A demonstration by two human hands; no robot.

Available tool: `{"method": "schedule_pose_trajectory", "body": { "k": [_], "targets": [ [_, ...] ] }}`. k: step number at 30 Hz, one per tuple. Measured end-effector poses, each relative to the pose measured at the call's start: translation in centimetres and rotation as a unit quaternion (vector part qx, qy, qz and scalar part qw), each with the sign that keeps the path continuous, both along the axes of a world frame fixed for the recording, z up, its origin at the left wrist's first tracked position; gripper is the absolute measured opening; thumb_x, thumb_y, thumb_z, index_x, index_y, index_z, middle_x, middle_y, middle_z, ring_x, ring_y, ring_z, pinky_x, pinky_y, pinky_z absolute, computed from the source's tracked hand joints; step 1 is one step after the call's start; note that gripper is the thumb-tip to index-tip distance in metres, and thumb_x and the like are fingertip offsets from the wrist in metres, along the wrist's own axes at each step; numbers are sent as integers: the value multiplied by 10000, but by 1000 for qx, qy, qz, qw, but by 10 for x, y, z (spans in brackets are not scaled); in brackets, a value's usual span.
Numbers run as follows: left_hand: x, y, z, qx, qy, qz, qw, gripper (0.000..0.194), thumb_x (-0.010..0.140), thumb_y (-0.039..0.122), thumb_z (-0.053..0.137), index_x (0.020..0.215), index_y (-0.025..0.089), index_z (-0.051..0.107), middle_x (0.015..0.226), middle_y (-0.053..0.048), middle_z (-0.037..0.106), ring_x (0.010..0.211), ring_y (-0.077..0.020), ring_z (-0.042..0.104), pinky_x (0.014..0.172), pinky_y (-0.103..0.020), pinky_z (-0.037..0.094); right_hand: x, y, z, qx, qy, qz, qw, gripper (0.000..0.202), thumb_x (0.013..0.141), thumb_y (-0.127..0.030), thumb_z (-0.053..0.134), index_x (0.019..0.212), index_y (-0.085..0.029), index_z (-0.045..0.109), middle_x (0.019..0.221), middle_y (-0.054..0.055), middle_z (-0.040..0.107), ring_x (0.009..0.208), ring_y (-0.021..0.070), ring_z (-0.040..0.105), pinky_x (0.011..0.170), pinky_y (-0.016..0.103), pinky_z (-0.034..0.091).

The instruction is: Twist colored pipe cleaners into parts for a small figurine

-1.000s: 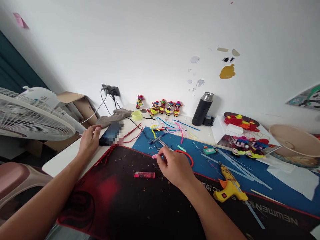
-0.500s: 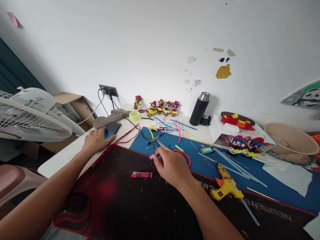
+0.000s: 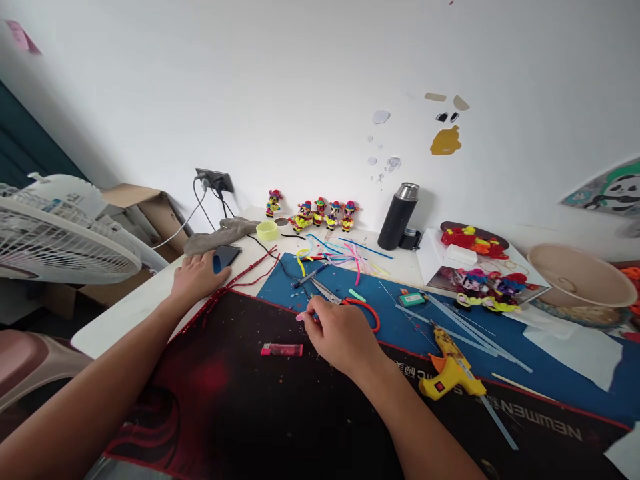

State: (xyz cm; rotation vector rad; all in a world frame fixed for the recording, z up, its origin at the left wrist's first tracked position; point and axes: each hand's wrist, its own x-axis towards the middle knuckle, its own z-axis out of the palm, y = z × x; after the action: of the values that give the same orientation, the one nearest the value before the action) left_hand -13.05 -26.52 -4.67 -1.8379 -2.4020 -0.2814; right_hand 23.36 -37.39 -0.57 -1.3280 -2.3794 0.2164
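My left hand [image 3: 197,275] lies at the left of the desk, fingers stretched out, beside and partly over a dark phone [image 3: 229,256]. Red tinsel pipe cleaners [image 3: 245,271] trail to the right of it. Above the black mat, my right hand [image 3: 339,331] is closed in a pinch; a small pink piece [image 3: 301,317] shows at the fingertips, too small to name. Orange-handled scissors [image 3: 367,308] lie just behind this hand, partly hidden by it. To its left, a pink lighter [image 3: 283,350] rests on the mat.
A yellow glue gun [image 3: 453,373] lies at right near clear glue sticks [image 3: 460,327]. Several pipe-cleaner figures [image 3: 327,215] stand by the wall. A black thermos [image 3: 399,217], a white box [image 3: 435,263] and a beige bowl [image 3: 580,273] line the back; a fan [image 3: 65,230] stands left.
My left hand has slid slightly over the phone, covering a little more of it. My right hand has barely moved and stays pinched. The view has shifted slightly.
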Motion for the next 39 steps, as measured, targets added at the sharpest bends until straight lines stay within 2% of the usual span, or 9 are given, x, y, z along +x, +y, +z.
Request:
{"method": "schedule_pose_trajectory", "body": {
  "k": [6,10,22,30,39],
  "targets": [
    [0,3,-3,30,2,-4,1000,693,901,580,597,1408,108,614,1399,-307,644,1318,-511,560,1017,-626,472,0,0,0,-2,-2,5,1000,137,1062,-283,564,997,-187,636,828,43,796,670,203,735,555,308,295],
    [3,6,-2,35,1,-7,999,659,889,512,624,1395,89,618,1387,-319,647,1319,-509,559,1008,-626,474,-1,-1,-1,-7,-3,9,1000,146,1064,-282,562,988,-183,639,835,48,797,675,202,733,551,308,296],
    [6,3,2,23,-7,1,1000,712,897,529,597,1459,94,560,1400,-317,635,1354,-509,528,1038,-636,457,-1,-2,4,-16,-15,12,1000,168,1079,-294,553,1003,-177,647,861,54,799,706,207,742,558,316,299],
    [16,-4,11,-13,-17,7,1000,786,916,547,519,1537,66,472,1485,-307,570,1401,-518,470,1077,-635,419,-2,-3,6,-28,-33,8,999,182,1093,-308,530,996,-187,623,865,45,798,720,210,744,563,324,266],
    [15,-3,12,-7,-5,-8,1000,758,927,517,538,1515,43,487,1454,-334,587,1365,-533,497,1026,-637,436,-2,-3,3,-18,-34,10,999,196,1086,-311,528,980,-180,629,826,40,779,677,203,715,553,336,237]
  ]
}}
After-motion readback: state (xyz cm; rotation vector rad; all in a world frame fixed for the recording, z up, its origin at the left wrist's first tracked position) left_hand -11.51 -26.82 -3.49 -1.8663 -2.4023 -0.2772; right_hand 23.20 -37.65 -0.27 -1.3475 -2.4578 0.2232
